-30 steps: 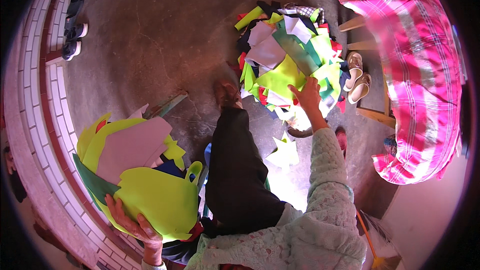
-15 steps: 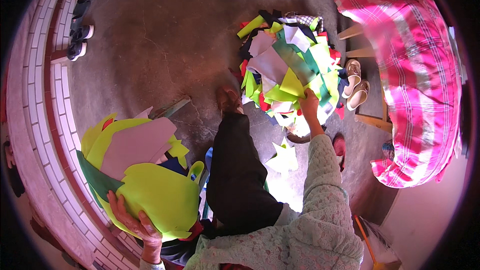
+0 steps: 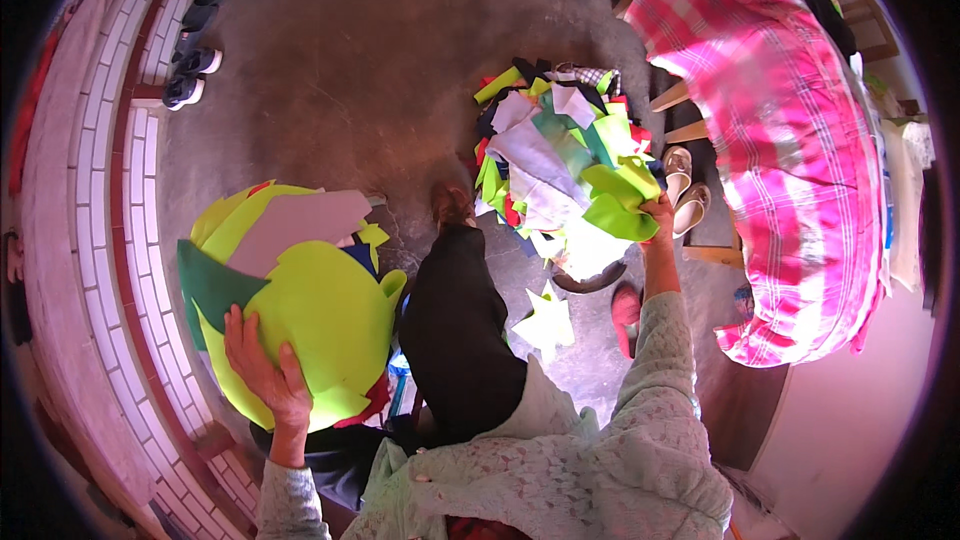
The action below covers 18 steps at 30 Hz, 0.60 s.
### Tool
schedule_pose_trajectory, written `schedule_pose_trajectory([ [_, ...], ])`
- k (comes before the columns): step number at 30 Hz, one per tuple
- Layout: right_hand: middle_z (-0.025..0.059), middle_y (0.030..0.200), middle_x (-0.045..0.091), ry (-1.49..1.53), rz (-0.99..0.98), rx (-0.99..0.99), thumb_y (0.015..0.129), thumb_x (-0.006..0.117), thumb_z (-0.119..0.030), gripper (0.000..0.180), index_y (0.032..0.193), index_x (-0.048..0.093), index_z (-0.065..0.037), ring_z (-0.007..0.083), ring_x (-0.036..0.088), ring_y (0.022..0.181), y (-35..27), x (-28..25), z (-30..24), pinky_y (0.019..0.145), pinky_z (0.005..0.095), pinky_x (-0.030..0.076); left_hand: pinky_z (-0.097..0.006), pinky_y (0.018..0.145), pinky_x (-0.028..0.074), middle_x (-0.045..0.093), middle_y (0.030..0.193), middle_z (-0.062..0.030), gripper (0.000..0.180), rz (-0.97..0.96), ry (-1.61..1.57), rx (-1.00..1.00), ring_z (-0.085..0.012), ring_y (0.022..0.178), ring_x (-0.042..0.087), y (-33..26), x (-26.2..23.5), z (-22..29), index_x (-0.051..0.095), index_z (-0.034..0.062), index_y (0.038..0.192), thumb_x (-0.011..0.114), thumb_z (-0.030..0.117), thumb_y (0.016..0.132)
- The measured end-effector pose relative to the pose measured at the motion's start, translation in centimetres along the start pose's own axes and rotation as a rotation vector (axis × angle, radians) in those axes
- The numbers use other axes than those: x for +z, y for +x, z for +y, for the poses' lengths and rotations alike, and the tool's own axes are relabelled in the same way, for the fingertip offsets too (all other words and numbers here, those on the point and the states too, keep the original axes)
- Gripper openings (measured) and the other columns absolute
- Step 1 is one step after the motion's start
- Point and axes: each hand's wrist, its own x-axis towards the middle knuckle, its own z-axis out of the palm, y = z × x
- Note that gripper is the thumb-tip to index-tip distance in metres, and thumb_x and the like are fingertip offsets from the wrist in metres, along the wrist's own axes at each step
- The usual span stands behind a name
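Note:
My right hand grips a lime-green fabric scrap, lifted at the right side of a large heap of scraps on the floor. The heap mixes grey, lime, dark green, red, black and checked pieces. At left, my left hand lies with fingers spread on a big rounded lime-green piece. That piece tops a stack by my lap, with a grey piece and a dark green piece showing beside it. What supports the stack is mostly hidden.
A loose star-shaped scrap lies on the floor near my leg. Beige shoes and a red shoe are right of the heap. A pink plaid cloth covers wooden-legged furniture. Dark shoes stand by the white brick wall.
My right hand has moved right, pulling up a lime-green scrap that now hangs folded from it. My left hand stays on the stack. The whole view has shifted slightly.

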Motion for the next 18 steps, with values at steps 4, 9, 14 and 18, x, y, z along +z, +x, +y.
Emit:
schedule_pose_trajectory([
  [4,0.0131,0.1,0.063,0.194,-0.248,0.01,0.07,0.048,0.004,0.046,0.115,0.055,-0.001,0.0259,0.064,0.085,-2.5,2.8,-4.9,0.076,0.0355,0.054,-0.048,0.108,0.019,0.04,0.137,-0.0194,0.047,0.022,0.012,-0.02,-0.0355,0.13,0.032,-0.7,0.1,-0.4,0.045,-0.003,0.123,0.047,0.029,0.088],
  [9,0.0133,0.1,0.063,0.301,-0.331,0.02,0.071,0.051,0.001,0.043,0.114,0.053,0.002,0.0265,0.063,0.087,-7.4,9.8,-7.5,0.079,0.0348,0.053,-0.049,0.109,0.018,0.038,0.138,-0.0178,0.048,0.059,-0.02,-0.036,-0.0343,0.132,0.03,-1.0,0.0,-0.5,0.045,0.0003,0.124,0.056,0.016,0.08],
  [14,0.014,0.1,0.064,0.261,-0.435,0.206,0.069,0.053,0.002,0.043,0.112,0.056,0.004,0.0268,0.065,0.088,-17.5,20.7,-9.5,0.079,0.0369,0.054,-0.048,0.109,0.019,0.039,0.138,-0.0157,0.047,0.078,-0.036,-0.074,-0.0322,0.132,0.03,-1.2,0.2,-0.8,0.047,0.0025,0.12,0.061,0.017,0.078],
  [18,0.0122,0.098,0.065,0.122,-0.537,0.263,0.067,0.057,0.004,0.041,0.108,0.058,0.004,0.0242,0.065,0.084,-22.5,24.8,-5.2,0.073,0.0336,0.054,-0.048,0.109,0.019,0.04,0.138,-0.0146,0.048,0.121,-0.026,-0.076,-0.0312,0.132,0.031,-1.6,0.7,-1.4,0.048,0.0035,0.12,0.062,0.022,0.078],
])
